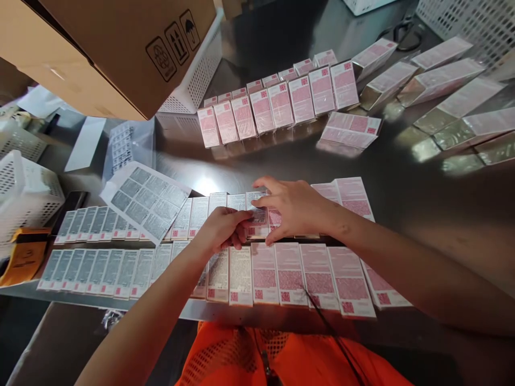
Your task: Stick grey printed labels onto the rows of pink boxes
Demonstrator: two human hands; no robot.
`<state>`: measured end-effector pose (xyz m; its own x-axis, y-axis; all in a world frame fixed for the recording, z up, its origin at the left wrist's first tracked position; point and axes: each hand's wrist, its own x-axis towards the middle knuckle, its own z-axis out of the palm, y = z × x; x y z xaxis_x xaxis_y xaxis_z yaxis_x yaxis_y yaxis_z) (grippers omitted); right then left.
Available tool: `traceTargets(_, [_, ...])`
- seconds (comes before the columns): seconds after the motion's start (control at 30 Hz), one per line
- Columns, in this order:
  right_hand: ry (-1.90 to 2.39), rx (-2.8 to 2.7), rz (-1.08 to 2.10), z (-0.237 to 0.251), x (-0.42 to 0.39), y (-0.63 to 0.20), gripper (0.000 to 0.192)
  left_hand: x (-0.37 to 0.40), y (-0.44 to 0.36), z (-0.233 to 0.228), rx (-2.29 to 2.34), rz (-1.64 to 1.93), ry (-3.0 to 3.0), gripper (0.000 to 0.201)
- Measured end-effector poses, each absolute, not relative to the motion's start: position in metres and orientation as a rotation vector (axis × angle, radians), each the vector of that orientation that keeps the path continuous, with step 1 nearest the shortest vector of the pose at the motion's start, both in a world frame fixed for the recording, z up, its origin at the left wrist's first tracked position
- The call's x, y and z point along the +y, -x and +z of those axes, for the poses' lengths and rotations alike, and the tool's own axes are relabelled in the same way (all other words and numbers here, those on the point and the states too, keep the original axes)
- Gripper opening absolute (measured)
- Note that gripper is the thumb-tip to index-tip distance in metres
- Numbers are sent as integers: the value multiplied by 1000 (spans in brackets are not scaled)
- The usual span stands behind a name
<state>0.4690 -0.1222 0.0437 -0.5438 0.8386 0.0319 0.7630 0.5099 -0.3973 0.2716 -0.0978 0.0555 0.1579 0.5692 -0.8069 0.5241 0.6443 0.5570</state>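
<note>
Two rows of small cartons run across the metal table in front of me. Many at the left carry grey printed labels; those at the right show bare pink print [316, 273]. Over the back row, my left hand [225, 228] is pinched at the near left edge of a clear, dark-printed label [259, 214] on one carton. My right hand [287, 206] reaches over the same carton from the right, fingers spread, fingertips touching the label's top and thumb low by the carton's side. What lies under my left fingers is partly hidden.
A label sheet [148, 198] lies over the back row's left part. Film-wrapped cartons [273, 107] stand in rows behind, with more at the right [446, 80]. A large cardboard box [120, 48] looms at upper left beside a white basket [197, 75]. An orange tape roll [26, 254] sits far left.
</note>
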Motion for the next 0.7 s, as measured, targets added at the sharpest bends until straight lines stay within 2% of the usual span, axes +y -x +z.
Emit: traceTargets(0.7, [1298, -2498, 584, 45, -122, -468, 42, -98, -273, 52, 1551, -102, -1190, 32])
